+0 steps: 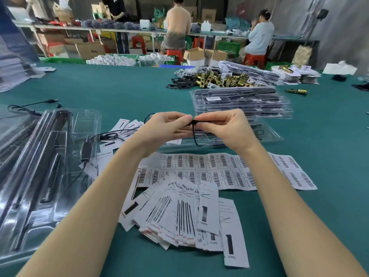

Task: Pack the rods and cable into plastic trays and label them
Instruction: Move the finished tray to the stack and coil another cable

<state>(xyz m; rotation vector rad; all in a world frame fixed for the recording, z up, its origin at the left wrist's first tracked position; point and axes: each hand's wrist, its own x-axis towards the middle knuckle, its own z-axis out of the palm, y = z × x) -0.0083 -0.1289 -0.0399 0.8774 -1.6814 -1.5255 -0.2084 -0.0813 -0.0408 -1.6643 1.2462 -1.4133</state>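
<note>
The cable [193, 124] is pinched between both hands above the table [119, 86]; the left hand [167, 126] and right hand [223, 128] are each closed on it with thumb and fingertips. Its loop hangs down toward the open tray [269, 134], which lies directly beneath and just beyond, its long axis left to right. The right hand is judged nearer the tray.

A broad bench [111, 86] covered in teal-green cloth carries everything. At nine o'clock lie clear plastic trays [40, 166] with black rods. At six, fanned white paper cards [179, 212]; just beyond, white barcode label sheets [219, 168]. At one, stacked clear blister packs [241, 104] and brass lock parts [221, 78].
</note>
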